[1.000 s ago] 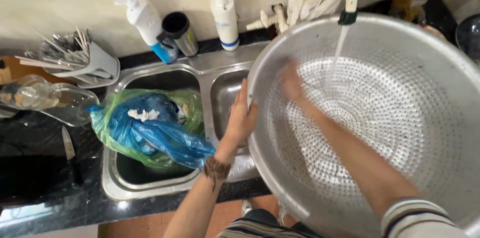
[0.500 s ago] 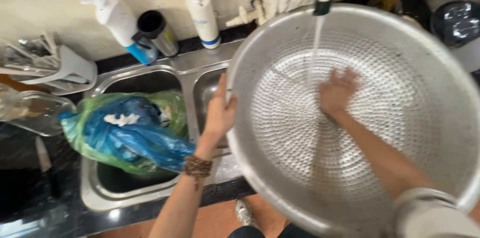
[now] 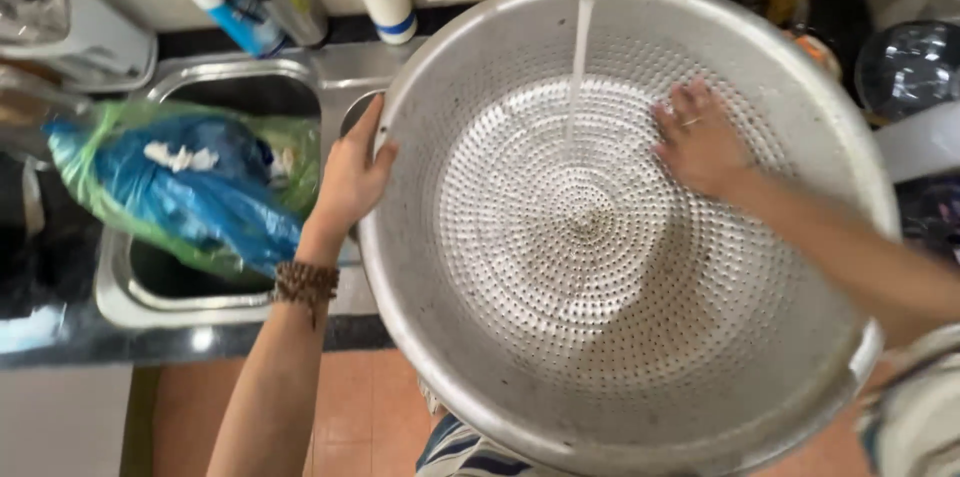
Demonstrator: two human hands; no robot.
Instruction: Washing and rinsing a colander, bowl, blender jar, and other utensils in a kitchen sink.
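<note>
Right hand (image 3: 700,142) further up colander (image 3: 480,377)

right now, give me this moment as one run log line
left hand grips colander rim | right hand flat on inner wall | tap water runs into colander | blue-green bag in left sink basin

Left hand (image 3: 352,177) grips the rim of a large perforated metal colander (image 3: 600,337). Right hand (image 3: 700,142) lies flat on its inner wall. A water stream (image 3: 578,57) falls just left of the right hand. A blue-green plastic bag (image 3: 180,187) sits in the sink (image 3: 120,297), left of the left hand.
</note>
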